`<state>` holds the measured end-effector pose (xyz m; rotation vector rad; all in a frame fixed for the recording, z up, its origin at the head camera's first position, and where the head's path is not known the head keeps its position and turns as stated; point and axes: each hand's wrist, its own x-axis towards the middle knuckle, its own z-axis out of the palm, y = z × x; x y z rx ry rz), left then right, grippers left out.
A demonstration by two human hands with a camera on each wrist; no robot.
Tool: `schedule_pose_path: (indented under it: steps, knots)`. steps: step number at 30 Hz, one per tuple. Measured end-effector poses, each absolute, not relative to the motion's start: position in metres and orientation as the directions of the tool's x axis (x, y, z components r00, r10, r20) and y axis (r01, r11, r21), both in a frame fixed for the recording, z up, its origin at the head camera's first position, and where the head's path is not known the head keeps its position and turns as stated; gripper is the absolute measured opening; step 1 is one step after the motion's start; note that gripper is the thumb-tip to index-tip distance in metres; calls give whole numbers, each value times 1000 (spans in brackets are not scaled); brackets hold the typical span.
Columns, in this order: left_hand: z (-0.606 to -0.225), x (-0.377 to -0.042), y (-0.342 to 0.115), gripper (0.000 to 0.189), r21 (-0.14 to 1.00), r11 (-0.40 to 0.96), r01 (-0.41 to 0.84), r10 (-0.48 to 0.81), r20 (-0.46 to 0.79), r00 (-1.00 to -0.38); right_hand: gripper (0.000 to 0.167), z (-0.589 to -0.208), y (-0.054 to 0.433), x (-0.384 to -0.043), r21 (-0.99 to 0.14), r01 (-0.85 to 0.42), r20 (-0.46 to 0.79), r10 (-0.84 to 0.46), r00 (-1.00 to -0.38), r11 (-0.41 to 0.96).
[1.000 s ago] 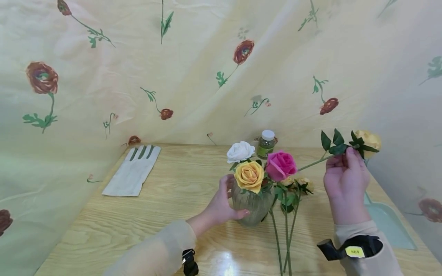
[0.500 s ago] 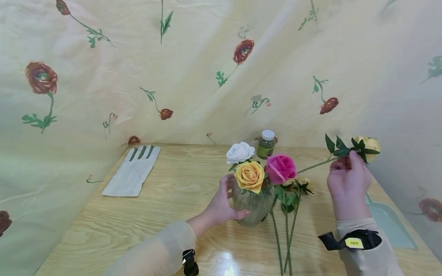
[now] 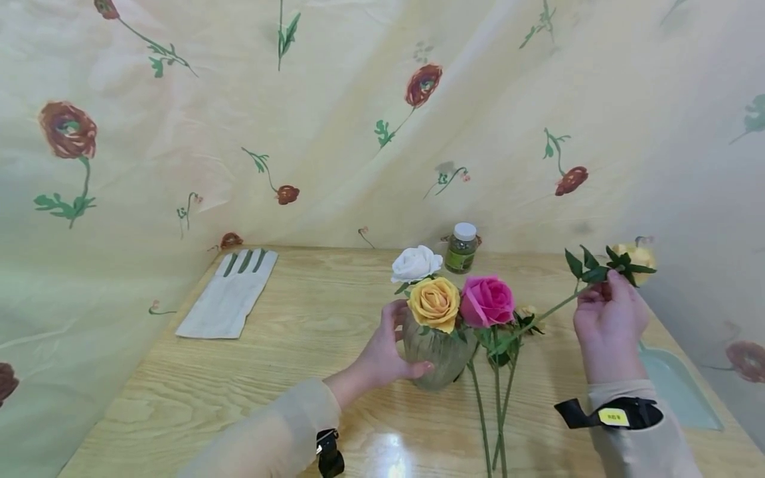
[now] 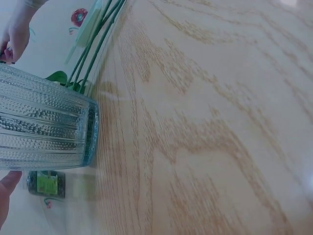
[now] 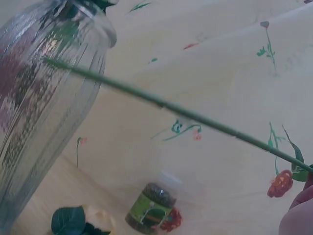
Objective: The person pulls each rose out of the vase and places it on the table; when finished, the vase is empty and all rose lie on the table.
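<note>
A pale yellow rose (image 3: 635, 260) is held up over the right part of the bench (image 3: 317, 312), its bloom toward the right and its green stem slanting down and left toward the ribbed glass vase (image 3: 441, 362). In the right wrist view the bare end of the stem crosses the upper part of the glass; whether the 2 touch, I cannot tell. The right hand (image 3: 612, 325) pinches this stem between thumb and fingers, just below the bloom. The left hand (image 3: 388, 352) is curled round the left side of the vase, thumb across the front. 3 roses fill the mouth of the vase: a white rose (image 3: 416, 263), a deeper yellow rose (image 3: 435, 303) and a pink rose (image 3: 487, 301). Just right of the vase, 3 loose stems (image 3: 499, 411) lie on the bench, their blooms partly hidden. Behind the vase stands a white-lidded jar (image 3: 461, 252). A pale green tray (image 3: 681, 385) lies beside the right forearm. Far left is a flat white glove-shaped piece (image 3: 227, 302) with 3 dark green stripes. Flower-printed cloth (image 3: 340, 119) hangs behind everything.
</note>
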<state>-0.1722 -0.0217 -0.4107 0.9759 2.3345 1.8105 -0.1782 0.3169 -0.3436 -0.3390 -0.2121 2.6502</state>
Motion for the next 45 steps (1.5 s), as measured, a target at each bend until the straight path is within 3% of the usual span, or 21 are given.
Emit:
schedule_pose_path:
  steps: [4,10,18,24,30,41,45]
  knots:
    - [-411,-173,-19,95,889,122,442,487,335,-807,19,-354,321,-177,-316,-394,-197,466,-863,-863]
    - [-413,-172,-20,96,903,133,408,476,302,-826,10,-377,311,-173,-593,-296,-206,496,-843,-749]
    - [-411,-172,-16,95,896,100,433,473,340,-813,7,-398,310,-165,-865,34,-290,444,-848,-500]
    - [-414,-173,-17,95,892,111,437,464,342,-817,16,-416,313,-164,-911,177,-334,412,-848,-373]
    - [-413,-173,-20,96,885,112,452,461,357,-812,18,-430,315,-163,-945,243,-311,370,-875,-220]
    - [-412,-174,-23,94,892,125,434,469,332,-818,17,-442,305,-166,-943,259,-320,360,-876,-208]
    - [-411,-173,-24,94,896,125,426,465,326,-823,9,-444,303,-169,-956,264,-294,364,-884,-129]
